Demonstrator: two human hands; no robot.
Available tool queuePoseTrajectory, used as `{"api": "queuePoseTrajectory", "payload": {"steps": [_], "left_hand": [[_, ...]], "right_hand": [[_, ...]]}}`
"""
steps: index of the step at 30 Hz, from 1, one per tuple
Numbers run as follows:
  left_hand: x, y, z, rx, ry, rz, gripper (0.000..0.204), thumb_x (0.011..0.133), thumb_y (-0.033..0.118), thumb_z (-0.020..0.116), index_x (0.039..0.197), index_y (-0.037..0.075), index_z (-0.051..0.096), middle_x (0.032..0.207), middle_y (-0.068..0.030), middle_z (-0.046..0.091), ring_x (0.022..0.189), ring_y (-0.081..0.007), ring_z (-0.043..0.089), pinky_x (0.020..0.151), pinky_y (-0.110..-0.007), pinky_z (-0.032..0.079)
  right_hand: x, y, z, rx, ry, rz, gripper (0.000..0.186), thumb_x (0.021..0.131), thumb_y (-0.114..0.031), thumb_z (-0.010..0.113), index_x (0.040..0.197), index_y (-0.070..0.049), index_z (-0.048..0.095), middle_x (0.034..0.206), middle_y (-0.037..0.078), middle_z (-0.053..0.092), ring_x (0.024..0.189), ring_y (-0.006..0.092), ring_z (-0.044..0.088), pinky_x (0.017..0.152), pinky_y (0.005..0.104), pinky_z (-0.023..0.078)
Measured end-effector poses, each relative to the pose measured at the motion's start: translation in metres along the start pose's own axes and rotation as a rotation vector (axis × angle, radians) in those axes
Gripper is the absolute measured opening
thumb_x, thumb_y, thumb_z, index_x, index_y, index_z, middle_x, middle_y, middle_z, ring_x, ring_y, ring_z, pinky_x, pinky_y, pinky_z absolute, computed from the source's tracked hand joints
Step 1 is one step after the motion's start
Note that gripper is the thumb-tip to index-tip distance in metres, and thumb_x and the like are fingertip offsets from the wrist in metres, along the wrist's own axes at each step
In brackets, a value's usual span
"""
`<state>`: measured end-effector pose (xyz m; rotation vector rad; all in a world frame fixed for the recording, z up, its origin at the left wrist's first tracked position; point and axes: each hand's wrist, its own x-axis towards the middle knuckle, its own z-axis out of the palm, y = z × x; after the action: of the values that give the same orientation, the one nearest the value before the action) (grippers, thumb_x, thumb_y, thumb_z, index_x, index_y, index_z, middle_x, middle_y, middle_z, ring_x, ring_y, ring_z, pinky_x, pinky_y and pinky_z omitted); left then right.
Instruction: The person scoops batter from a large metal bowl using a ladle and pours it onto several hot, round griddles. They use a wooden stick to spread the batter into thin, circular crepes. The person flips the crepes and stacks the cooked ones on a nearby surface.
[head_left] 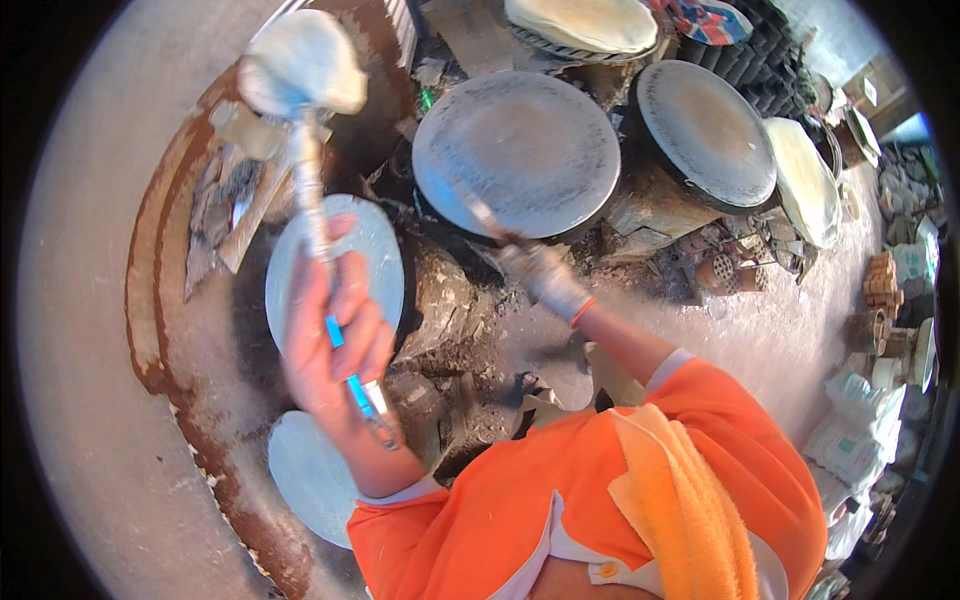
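One pale round (585, 24) on dark tray (575, 53) beyond griddle (515, 145); gripping blurred stick (308, 190) in left hand (345, 325), scraper (482, 214) in right hand (548, 282).

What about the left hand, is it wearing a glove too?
No, the left hand is bare, while the right hand wears a pale glove.

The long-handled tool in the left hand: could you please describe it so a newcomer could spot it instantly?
From the orange jacket, follow the left sleeve to the left hand. It grips the long-handled tool. Unlike the narrow tool in the gloved right hand, it has a broad, pale, rounded head.
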<state>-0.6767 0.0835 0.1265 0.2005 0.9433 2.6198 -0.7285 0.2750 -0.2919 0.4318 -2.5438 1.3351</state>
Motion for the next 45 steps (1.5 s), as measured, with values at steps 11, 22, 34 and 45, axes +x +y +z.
{"api": "queuePoseTrajectory", "payload": {"steps": [11,22,34,45], "left_hand": [[0.162,-0.217,-0.114,1.837,0.281,0.008,0.034,0.092,0.020,0.042,0.123,0.006,0.041,0.070,-0.0112,0.052,0.055,-0.0267,0.056,0.046,-0.035,0.045],[0.214,-0.186,-0.131,2.298,0.088,-0.028,0.050,0.085,0.008,0.043,0.134,0.012,0.033,0.095,-0.0235,0.055,0.075,-0.0373,0.060,0.067,-0.045,0.048],[0.167,-0.108,-0.192,1.871,0.412,0.376,0.043,0.088,0.011,0.047,0.130,0.007,0.038,0.091,-0.0190,0.060,0.078,-0.0321,0.059,0.065,-0.041,0.046],[0.035,-0.087,-0.032,0.455,0.637,0.069,0.031,0.094,0.018,0.042,0.124,0.013,0.042,0.067,0.0006,0.045,0.039,-0.0027,0.032,0.035,-0.018,0.028]], "right_hand": [[0.025,-0.024,-0.194,0.927,0.133,1.096,0.020,0.089,-0.029,0.049,0.085,-0.010,0.047,0.057,0.000,0.044,0.038,0.0114,0.039,0.033,0.0265,0.033],[0.040,-0.029,-0.177,0.412,0.263,0.844,0.030,0.088,-0.034,0.047,0.096,-0.006,0.053,0.070,0.008,0.056,0.057,0.0168,0.052,0.053,0.0316,0.042],[0.062,-0.021,-0.174,0.055,0.268,0.645,0.035,0.087,-0.032,0.047,0.118,-0.017,0.051,0.099,0.014,0.062,0.093,0.0307,0.059,0.076,0.0390,0.048],[0.093,-0.040,-0.183,-0.146,-0.360,0.498,0.035,0.089,-0.034,0.041,0.106,-0.007,0.056,0.093,0.019,0.062,0.086,0.0338,0.060,0.073,0.0433,0.048]]}}
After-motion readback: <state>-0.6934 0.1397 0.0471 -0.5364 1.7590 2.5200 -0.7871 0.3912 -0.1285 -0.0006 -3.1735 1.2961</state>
